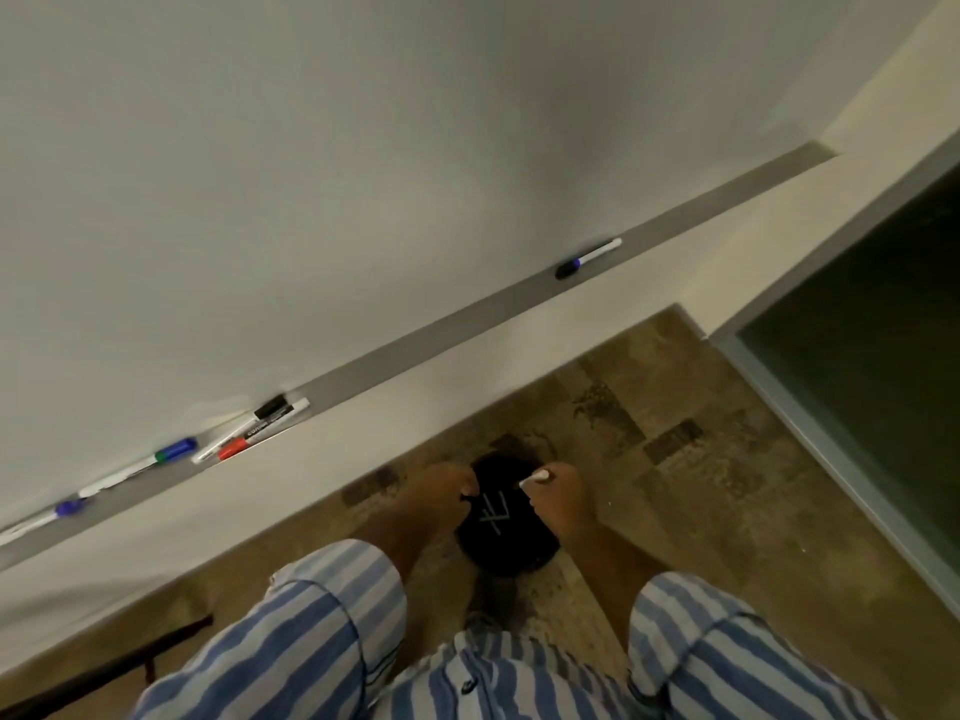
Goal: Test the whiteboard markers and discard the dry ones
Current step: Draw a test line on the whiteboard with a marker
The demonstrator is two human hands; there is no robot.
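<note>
You stood at the whiteboard (363, 174) with both hands lowered over a black bin (506, 532) on the floor, probably so that a dry marker could drop straight in. Your right hand (558, 493) curled round a white marker (535, 479), its pale end poking out toward the left, directly above the bin's mouth. Your left hand (441, 491) was curled too, fingertips near the bin's rim; what it pinched, a cap perhaps, could not be made out. The other markers lay along the tray (467, 324): a cluster (249, 433) at left, one blue-capped marker (587, 258) well apart at right.
</note>
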